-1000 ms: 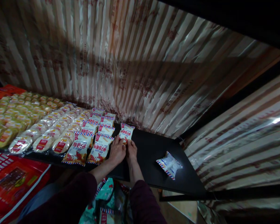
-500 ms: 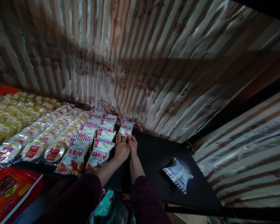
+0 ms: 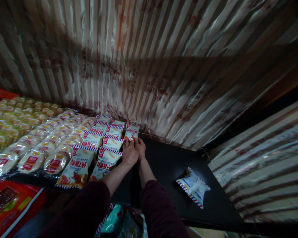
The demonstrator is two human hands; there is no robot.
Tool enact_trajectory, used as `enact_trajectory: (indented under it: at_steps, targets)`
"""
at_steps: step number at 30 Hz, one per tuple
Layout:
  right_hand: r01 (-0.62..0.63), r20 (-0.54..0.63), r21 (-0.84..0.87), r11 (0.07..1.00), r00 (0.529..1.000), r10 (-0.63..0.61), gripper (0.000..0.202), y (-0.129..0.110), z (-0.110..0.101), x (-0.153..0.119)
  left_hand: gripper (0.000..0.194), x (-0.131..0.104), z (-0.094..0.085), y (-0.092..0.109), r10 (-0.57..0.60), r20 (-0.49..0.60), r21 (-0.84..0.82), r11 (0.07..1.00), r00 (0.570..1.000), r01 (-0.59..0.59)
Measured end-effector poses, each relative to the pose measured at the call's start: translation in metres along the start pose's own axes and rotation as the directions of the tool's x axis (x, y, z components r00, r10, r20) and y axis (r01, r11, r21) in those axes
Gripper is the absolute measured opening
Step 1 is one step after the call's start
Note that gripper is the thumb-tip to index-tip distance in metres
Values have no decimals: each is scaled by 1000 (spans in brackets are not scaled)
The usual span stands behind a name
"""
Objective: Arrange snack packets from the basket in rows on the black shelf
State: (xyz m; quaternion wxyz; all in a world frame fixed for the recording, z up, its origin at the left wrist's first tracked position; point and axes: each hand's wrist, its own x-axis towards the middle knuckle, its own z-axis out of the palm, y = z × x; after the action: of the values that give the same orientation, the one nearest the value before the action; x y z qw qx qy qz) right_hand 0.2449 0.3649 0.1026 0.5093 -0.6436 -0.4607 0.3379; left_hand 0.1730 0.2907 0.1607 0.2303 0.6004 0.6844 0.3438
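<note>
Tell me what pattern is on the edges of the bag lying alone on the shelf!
Red, white and blue stripes edge that bag, clearest in the head view.

In the head view, the left hand (image 3: pixel 130 152) and the right hand (image 3: pixel 140 148) are side by side and both touch the lower part of a small snack bag (image 3: pixel 131 132), which stands near the striped wall covering (image 3: pixel 154 82) at the back of the black shelf (image 3: pixel 161 158). On the left of this bag there are two rows of similar bags (image 3: pixel 76 167), and beyond them are many round packed crackers (image 3: pixel 31 161) in clear wrapping. One more bag with its pale printed side up (image 3: pixel 194 187) lies apart, on the right part of the shelf.
</note>
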Motion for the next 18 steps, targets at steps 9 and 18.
enact_trajectory:
  at_steps: [9, 18]
  targets:
    - [63, 35, -150, 987, 998, -58, 29, -5, 1, 3, 45, 3, 3, 0, -65, -1, -46, 997, 998, 65]
    - [158, 7, -393, 906, 986, -169, 42, -18, -9, -9, 39, 4, 3, -2, -66, -38, -151, 987, 997, 59]
